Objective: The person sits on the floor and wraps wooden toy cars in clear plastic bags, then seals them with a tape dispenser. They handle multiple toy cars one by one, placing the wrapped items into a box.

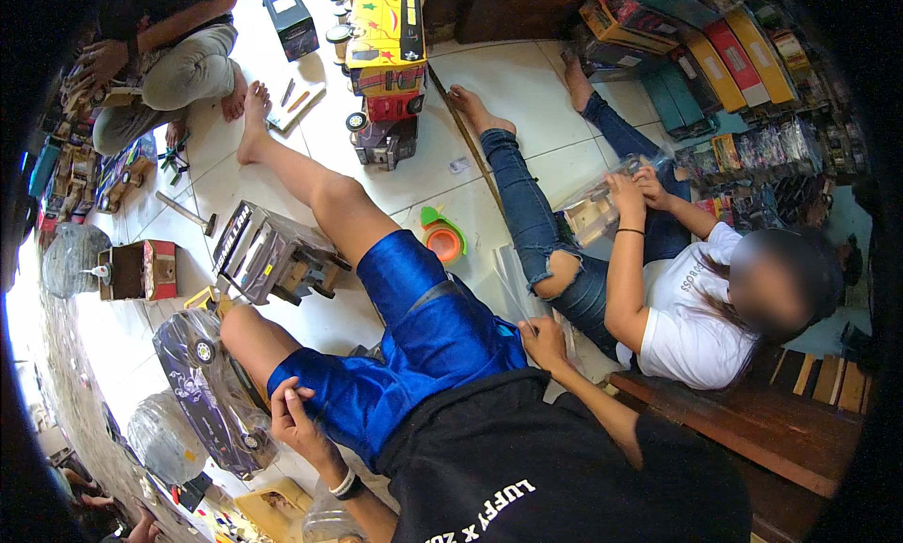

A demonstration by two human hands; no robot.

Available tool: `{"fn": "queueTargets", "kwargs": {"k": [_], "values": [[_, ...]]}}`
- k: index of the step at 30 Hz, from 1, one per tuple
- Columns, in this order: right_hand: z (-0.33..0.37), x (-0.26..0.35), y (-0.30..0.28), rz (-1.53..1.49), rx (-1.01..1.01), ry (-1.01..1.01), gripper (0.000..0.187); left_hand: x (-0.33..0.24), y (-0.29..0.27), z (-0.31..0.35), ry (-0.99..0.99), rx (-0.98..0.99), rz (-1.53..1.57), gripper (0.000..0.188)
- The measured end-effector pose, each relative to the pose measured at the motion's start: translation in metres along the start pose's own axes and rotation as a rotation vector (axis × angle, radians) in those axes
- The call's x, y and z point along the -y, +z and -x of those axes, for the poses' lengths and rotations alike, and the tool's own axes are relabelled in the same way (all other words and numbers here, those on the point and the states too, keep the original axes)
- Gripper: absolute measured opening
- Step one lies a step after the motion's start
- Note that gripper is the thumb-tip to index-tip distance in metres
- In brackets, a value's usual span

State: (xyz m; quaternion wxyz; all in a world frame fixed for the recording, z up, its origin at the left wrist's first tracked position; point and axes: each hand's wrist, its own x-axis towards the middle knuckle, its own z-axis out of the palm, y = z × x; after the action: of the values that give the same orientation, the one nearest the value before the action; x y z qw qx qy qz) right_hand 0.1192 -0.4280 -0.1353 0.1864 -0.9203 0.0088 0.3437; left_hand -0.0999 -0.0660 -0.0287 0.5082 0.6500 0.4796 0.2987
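Note:
My left hand [296,423] is by the left leg of my blue shorts, fingers partly stretched and apart, with nothing visible in it. Beside it lies a dark purple toy bus [209,388], wrapped in clear plastic and tipped on its side. My right hand [544,344] is curled closed at my right hip, next to a clear plastic sheet [513,284]; whatever is in its fingers is hidden. Between my legs stands a dark toy truck [273,256] with a lettered front panel. Farther off, on the tiles, is an orange and green tape dispenser [442,237].
At right a co-worker [696,308] sits holding a plastic-wrapped wooden piece [593,214]. Another person [179,63] sits far left. A yellow toy jeepney [388,35], a hammer [188,212], a black box [290,21] and an open red-sided box [141,270] lie about. A wooden bench [734,430] is right.

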Motion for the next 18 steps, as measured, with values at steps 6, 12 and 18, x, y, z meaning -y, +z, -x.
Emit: {"fn": "queueTargets", "kwargs": {"k": [6, 12, 18], "values": [[0.060, 0.083, -0.085, -0.470, -0.098, -0.354, 0.039, -0.018, 0.036, 0.001, -0.010, 0.156, 0.027, 0.017], [0.102, 0.159, -0.118, -1.162, 0.397, -0.693, 0.045, -0.041, 0.148, -0.014, 0.064, 0.865, 0.313, 0.132], [0.084, 0.169, -0.123, -1.357, 0.597, -0.767, 0.028, -0.046, 0.219, -0.041, -0.049, 1.349, 0.704, 0.104]]}}
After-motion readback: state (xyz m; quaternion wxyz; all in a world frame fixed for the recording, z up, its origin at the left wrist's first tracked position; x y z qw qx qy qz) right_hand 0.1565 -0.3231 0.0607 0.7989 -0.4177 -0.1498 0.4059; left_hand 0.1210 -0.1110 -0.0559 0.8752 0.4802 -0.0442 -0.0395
